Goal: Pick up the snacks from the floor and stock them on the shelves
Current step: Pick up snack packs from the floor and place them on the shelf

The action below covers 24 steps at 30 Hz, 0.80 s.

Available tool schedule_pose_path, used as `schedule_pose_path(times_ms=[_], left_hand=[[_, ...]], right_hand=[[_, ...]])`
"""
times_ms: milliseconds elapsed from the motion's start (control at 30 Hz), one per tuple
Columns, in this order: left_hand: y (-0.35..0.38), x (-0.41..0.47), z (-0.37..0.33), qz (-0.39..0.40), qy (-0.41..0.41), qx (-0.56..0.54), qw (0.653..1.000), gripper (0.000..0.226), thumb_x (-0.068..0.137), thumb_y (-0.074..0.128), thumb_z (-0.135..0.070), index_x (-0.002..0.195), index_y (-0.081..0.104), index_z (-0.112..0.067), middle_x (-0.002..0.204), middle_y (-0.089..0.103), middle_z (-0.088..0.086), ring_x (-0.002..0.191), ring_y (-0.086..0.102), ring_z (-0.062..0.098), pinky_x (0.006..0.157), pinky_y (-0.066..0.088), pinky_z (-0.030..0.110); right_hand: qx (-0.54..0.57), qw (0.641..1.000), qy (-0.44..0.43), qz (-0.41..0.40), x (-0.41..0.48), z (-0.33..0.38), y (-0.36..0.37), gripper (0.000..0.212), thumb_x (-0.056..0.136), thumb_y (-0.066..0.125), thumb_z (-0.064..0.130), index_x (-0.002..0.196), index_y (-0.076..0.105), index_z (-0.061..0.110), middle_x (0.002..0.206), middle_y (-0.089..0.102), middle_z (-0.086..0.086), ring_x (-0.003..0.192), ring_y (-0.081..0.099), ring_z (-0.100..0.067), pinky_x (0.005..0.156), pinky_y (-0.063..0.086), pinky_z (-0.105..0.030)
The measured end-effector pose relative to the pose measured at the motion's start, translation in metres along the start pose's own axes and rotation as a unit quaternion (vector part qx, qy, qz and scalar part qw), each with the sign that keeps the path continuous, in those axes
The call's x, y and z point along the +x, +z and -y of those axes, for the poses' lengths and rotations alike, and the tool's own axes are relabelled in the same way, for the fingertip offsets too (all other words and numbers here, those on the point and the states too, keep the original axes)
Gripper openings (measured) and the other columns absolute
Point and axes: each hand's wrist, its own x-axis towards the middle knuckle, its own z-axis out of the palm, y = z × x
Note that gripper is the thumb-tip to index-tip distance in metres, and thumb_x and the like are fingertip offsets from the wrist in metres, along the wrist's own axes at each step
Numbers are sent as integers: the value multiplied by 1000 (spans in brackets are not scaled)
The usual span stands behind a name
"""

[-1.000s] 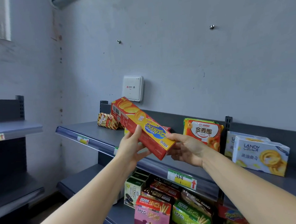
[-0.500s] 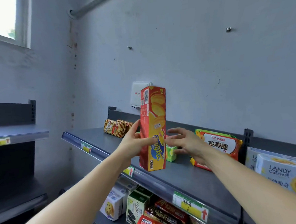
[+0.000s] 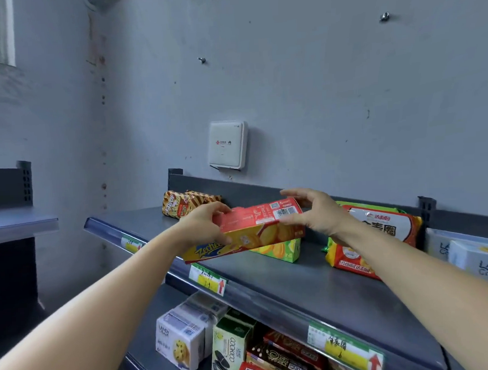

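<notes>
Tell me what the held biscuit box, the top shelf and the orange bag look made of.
The biscuit box looks like semi-gloss printed cardboard: crisp folded edges, barcode panel. The top shelf is probably dark grey painted metal: thin flat deck, dull sheen. The orange bag seems glossy plastic film: wrinkles, highlights.

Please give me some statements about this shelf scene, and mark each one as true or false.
1. The left hand and the right hand both hold the long red and yellow cardboard box. True.
2. This box stands upright. False: it lies lengthwise, almost level.
3. A white square device hangs on the grey wall above the grey metal top shelf. True.
4. The small green cardboard box sits on the lower shelf. False: it is on the top shelf, under the held box.
</notes>
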Motion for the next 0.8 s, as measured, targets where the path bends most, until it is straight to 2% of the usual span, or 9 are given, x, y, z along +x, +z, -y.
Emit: schedule_pose_path(times_ms=[100,233,300,400,467,533,633,700,800], left_hand=[[-6,26,21,41,17,40,998,69,73,80,-12,131,48,-31,123,50,1,110,53,24,98,48,46],[-18,59,42,96,50,76,991,64,75,80,-19,132,51,-29,126,49,-2,115,50,22,100,47,45],[-24,73,53,116,63,115,985,65,72,80,-33,130,53,-30,127,53,-6,119,49,20,107,38,49],[-31,90,74,117,69,163,977,82,58,78,-54,132,51,-33,134,53,-7,126,47,21,110,30,52],[-33,99,88,103,67,183,975,91,63,82,-51,141,42,-30,142,44,0,130,42,24,109,34,48],[-37,106,102,84,55,177,979,108,64,85,-46,150,25,-23,148,35,8,134,35,28,110,34,44],[-42,115,119,94,16,68,993,125,63,89,-34,154,4,-19,157,24,10,141,29,29,113,32,43],[-43,119,127,97,0,18,995,124,66,87,-27,155,1,-18,158,24,9,141,30,28,111,33,39],[-42,126,134,89,2,10,996,120,68,86,-27,155,4,-16,157,26,9,140,32,29,109,33,39]], right_hand=[[-76,997,33,-9,9,-10,10,64,74,81,26,131,53,24,123,56,1,115,54,-15,95,53,-38],[-113,990,81,-27,16,-18,25,62,69,83,36,123,56,21,112,62,2,105,62,-16,88,56,-37],[-102,987,118,-36,17,-21,35,66,63,85,42,119,56,23,105,63,5,98,64,-14,85,57,-36],[-95,980,163,-62,18,-31,48,82,42,85,58,111,58,25,103,66,1,93,68,-18,88,56,-42],[-99,975,181,-77,18,-35,57,70,51,87,50,110,59,25,106,66,-2,96,66,-19,88,56,-41],[-106,970,198,-90,17,-34,67,60,63,87,39,113,59,23,110,63,-2,99,64,-19,88,55,-38],[-124,962,212,-115,19,-32,82,54,69,85,33,116,61,19,114,61,0,104,61,-18,88,54,-36],[-139,959,207,-136,21,-30,90,46,72,84,29,112,63,19,115,59,1,106,59,-17,87,54,-36],[-164,949,206,-171,24,-26,100,35,75,82,27,104,62,21,113,58,1,103,58,-16,86,55,-37]])
